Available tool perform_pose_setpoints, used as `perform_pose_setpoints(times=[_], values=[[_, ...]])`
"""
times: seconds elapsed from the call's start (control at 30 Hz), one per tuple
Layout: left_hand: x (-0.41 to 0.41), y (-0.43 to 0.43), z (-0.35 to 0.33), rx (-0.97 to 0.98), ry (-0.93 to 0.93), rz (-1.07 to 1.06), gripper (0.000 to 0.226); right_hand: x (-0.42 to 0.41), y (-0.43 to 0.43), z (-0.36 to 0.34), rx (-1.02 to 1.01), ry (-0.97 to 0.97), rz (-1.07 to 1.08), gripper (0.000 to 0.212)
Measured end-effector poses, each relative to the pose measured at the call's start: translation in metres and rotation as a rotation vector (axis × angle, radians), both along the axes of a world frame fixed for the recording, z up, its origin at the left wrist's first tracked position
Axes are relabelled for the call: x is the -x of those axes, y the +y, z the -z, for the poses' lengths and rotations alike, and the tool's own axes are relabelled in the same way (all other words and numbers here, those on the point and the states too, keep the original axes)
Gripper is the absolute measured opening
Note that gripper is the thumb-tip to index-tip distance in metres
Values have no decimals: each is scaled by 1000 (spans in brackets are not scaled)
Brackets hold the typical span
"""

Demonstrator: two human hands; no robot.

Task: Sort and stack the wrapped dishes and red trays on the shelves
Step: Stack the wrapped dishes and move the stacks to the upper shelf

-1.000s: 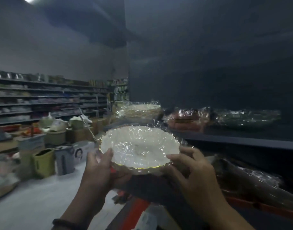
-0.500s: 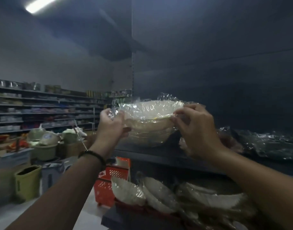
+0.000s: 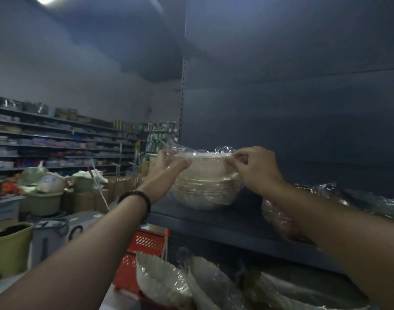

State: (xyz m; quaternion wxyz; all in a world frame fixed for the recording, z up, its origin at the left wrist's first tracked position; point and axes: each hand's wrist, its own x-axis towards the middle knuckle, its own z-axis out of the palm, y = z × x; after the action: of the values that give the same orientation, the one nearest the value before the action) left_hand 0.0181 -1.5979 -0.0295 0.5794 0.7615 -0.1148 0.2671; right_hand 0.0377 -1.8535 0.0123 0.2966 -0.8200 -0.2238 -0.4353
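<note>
Your L hand (image 3: 169,163) grips the left rim of the top wrapped dish (image 3: 208,155), thumb across the film, fingers curled behind. Your R hand (image 3: 255,170) pinches the right rim w/ thumb & fingertips, knuckles bent. The dish sits level btwn both grips, at the top of the stack of wrapped dishes (image 3: 205,189) directly under them; can't tell if it's fully seated. The stack rests on the dark shelf (image 3: 214,222). Scalloped wrapped dishes (image 3: 162,280) lean on edge well below your forearms, red basket (image 3: 147,242) under the L forearm.
</note>
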Motion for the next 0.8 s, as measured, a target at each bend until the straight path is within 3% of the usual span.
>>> perform_pose_setpoints(times=[0.1, 0.23, 0.43, 0.63, 0.8], values=[[-16, 3, 6, -88, 111, -162, 88, -16, 5, 6, 25, 133, 3, 19], [-16, -4, 10, -295, 75, -307, 86, -31, 9, 12, 154, 237, 74, 26], [-30, 2, 20, -476, 167, -431, 109, -38, 13, 12, 302, 431, 188, 40], [-16, 1, 8, -521, 237, -440, 94, -16, 8, -3, 451, 547, 161, 37], [22, -17, 9, -391, 39, -510, 76, 40, -23, -11, 433, 393, 149, 32]])
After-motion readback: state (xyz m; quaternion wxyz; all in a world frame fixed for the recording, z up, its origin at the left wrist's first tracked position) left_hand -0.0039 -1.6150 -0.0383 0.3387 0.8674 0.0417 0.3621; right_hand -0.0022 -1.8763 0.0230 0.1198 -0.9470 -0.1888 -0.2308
